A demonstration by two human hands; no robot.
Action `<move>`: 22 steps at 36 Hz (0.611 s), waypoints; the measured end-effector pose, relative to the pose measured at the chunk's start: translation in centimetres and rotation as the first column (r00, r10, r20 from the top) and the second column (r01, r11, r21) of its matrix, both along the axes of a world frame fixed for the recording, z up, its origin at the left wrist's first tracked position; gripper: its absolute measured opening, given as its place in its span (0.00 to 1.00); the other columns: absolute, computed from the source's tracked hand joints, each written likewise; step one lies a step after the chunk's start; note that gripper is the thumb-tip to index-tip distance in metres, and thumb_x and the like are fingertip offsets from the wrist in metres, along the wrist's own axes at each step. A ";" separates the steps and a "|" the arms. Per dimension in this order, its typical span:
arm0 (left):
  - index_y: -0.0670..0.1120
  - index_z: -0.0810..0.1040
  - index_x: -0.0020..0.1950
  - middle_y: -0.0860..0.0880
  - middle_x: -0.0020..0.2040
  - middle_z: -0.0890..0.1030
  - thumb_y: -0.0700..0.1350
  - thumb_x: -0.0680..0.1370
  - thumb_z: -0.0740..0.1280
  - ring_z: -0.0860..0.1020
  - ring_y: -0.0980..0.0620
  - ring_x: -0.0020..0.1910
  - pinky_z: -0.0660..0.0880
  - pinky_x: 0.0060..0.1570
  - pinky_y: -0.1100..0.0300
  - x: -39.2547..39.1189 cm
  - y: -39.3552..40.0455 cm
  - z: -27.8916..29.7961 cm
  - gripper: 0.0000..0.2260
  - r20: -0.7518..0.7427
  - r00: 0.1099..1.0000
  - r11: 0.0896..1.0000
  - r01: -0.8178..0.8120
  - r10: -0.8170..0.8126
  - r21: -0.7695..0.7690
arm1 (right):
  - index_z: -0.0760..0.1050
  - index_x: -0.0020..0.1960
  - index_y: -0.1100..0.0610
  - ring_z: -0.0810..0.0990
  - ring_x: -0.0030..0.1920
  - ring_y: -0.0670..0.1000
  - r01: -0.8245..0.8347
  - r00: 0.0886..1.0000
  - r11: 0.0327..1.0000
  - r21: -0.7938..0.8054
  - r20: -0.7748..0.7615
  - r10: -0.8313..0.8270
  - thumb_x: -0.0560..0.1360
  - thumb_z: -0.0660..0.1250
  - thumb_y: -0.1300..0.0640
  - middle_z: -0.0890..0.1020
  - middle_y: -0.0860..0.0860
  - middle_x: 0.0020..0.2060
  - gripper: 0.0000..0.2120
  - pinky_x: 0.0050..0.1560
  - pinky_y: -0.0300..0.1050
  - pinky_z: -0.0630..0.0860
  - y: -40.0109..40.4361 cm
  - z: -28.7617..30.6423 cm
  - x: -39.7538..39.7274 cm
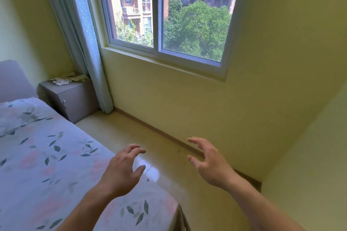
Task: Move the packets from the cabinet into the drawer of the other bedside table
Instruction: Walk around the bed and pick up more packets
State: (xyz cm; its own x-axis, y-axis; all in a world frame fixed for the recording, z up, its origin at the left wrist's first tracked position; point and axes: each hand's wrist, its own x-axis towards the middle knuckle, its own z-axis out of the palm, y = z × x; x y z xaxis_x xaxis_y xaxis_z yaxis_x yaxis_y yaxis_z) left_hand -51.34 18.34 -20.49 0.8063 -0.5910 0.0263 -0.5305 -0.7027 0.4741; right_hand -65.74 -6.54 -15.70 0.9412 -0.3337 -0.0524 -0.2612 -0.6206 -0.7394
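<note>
Both hands empty, left hand [120,169] and right hand [210,163] with fingers loosely spread above the floor; crumpled pale packets [68,79] atop grey bedside cabinet [75,99]; drawer out of view; transfer seemingly not begun.

Bright daylight, all from the window [163,15]; buildings and trees outside sharp, slightly overexposed on the pale facade. Walls evenly lit, soft yellow cast. Floor [150,170] carries a white glare patch between the hands [122,170]. Shadows faint; the bedside table [75,97] in the corner sits dimmer beside the curtain [88,43]. Wide-angle bending: window frame and wall lines lean outward. Forearms at bottom edge soft, mildly blurred.
</note>
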 end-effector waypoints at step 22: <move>0.57 0.73 0.69 0.60 0.70 0.68 0.54 0.77 0.68 0.70 0.56 0.68 0.67 0.69 0.58 22.2 -23.5 1.2 0.20 0.042 0.971 0.972 -0.236 0.236 -0.018 | 0.69 0.73 0.42 0.68 0.71 0.39 -0.277 0.960 0.959 -0.057 0.022 0.278 0.79 0.70 0.51 0.68 0.36 0.72 0.24 0.76 0.42 0.64 -25.2 0.7 29.3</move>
State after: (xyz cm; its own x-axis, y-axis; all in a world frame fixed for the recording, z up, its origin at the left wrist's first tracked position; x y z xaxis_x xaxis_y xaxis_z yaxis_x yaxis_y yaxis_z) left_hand -29.15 -5.15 -19.27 0.9207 -0.3836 0.0712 -0.3711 -0.8044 0.4639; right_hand -36.44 -31.75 -15.01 0.9981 -0.0607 -0.0123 -0.0516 -0.7040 -0.7083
